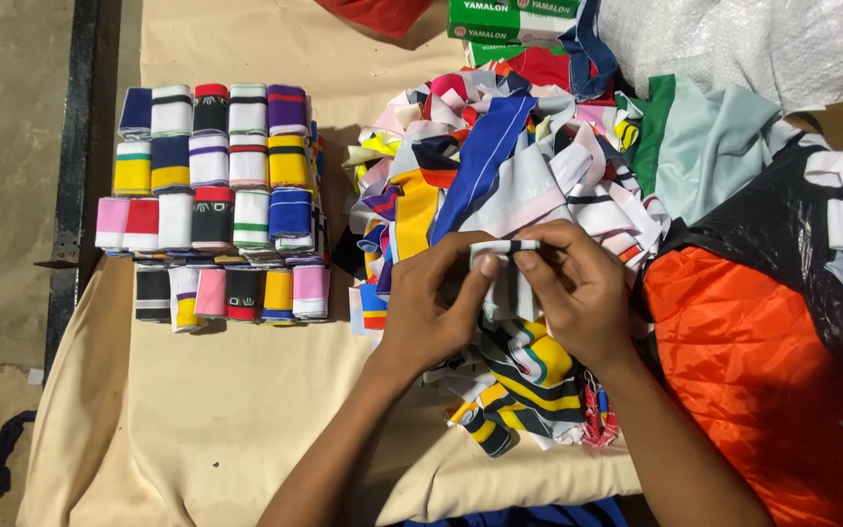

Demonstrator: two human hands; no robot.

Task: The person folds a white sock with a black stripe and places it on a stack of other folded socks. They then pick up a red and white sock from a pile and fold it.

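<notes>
Left hand (436, 312) and right hand (578, 293) both pinching striped fabric strip (501, 248), held taut above loose pile (509, 176); folded stacks (217, 195) alongside.

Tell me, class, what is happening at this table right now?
A person's left hand and right hand pinch a small white strip with dark stripes between them, above a loose heap of colourful fabric strips. To the left, folded strips sit in neat rows on the beige cloth. An orange bag lies to the right.
</notes>
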